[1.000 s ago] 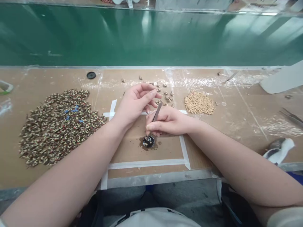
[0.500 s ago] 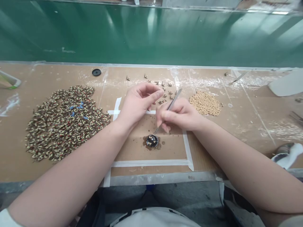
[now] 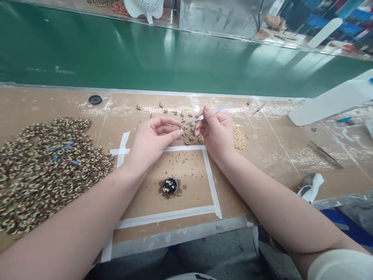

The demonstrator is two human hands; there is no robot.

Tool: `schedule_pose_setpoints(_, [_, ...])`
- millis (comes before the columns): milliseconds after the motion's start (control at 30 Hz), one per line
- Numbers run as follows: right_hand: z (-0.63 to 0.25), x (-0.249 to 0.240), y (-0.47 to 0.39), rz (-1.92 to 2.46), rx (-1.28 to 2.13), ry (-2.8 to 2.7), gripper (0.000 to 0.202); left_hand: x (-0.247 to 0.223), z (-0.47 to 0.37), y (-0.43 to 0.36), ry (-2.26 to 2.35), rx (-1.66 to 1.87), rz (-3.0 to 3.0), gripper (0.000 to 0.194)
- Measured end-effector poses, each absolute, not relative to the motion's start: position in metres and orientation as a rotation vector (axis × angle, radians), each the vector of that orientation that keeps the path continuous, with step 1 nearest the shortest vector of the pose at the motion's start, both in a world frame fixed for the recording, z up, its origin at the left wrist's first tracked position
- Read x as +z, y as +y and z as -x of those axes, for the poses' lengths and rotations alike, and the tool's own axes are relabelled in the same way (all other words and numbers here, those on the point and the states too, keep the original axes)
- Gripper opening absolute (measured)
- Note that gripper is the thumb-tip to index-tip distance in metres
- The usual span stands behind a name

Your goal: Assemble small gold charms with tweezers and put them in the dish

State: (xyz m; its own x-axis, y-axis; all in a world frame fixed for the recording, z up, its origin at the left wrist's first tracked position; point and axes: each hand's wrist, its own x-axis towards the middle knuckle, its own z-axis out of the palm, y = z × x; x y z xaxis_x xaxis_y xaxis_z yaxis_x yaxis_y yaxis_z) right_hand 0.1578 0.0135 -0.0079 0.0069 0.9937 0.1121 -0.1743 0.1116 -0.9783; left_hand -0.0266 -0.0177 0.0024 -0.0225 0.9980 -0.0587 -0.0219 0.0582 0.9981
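My right hand [image 3: 214, 130] is closed around metal tweezers [image 3: 211, 112], their points reaching left toward the fingertips of my left hand. Thumb and fingers of my left hand [image 3: 159, 136] are pinched together; whatever is between them is too small to make out. Just beyond and between both hands lie several small metallic brown parts [image 3: 190, 138]. Nearer my body, a small round dish [image 3: 170, 191] of dark liquid holds a few tan beads. Wet stains ring the dish on the cardboard. A pile of tan beads [image 3: 239, 138] is partly hidden behind my right hand.
A large heap of brown and cream curved parts [image 3: 52, 171] with blue bits covers the left. White tape [image 3: 166, 217] frames the work area. A black lid [image 3: 95, 100] lies behind. Other tweezers [image 3: 325, 153] and a white container [image 3: 329, 103] are at right. A green strip [image 3: 131, 58] runs behind.
The tweezers' points have left the dish, rising and moving away from me toward my left fingertips. My right hand has turned, and the whole view has shifted and tilted.
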Motion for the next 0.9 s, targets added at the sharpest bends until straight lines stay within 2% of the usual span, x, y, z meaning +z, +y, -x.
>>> schedule_pose_setpoints(600, [-0.1555,-0.0108,0.0121,1.015,1.162,-1.174,0.05,-0.003,0.0244,-0.0165,1.183,1.29,-1.169,0.032])
schedule_pose_setpoints(900, [-0.1523,-0.0044,0.0051,1.014,1.076,-1.243,0.049,-0.0029,0.0246,-0.0187,1.194,1.383,-1.234,0.045])
